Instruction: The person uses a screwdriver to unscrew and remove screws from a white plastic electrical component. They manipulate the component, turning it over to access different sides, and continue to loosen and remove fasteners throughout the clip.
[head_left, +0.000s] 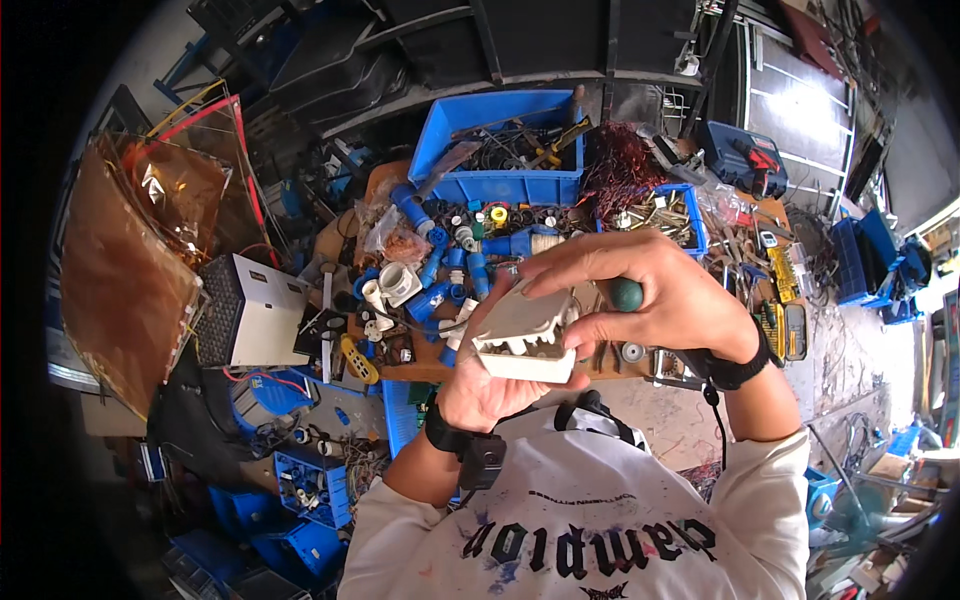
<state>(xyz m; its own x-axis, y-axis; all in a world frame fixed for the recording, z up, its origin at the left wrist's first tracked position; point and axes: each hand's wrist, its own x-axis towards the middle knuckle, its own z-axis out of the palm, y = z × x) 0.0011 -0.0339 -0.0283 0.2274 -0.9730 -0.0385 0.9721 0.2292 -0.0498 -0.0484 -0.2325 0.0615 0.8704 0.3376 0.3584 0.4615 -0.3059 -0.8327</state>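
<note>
Over the front of the workbench, my left hand (478,396) cups a white plastic casing (528,367) from below, its fingers closed round the side. The casing's cover (522,318) is tilted up from the lower half, and pale prongs and small parts show in the gap. My right hand (655,285) pinches the cover's right side between thumb and fingers. A round dark green handle end (626,294) sticks out of the right palm; the rest of that tool is hidden. A dark cable (410,325) runs left from near the casing.
Blue and white pipe fittings (435,262) crowd the bench left of my hands. Behind them stands a big blue bin (500,185) of tools. A smaller blue tray (683,218) holds screws. A yellow remote-like device (358,360) lies at the left edge, hand tools to the right.
</note>
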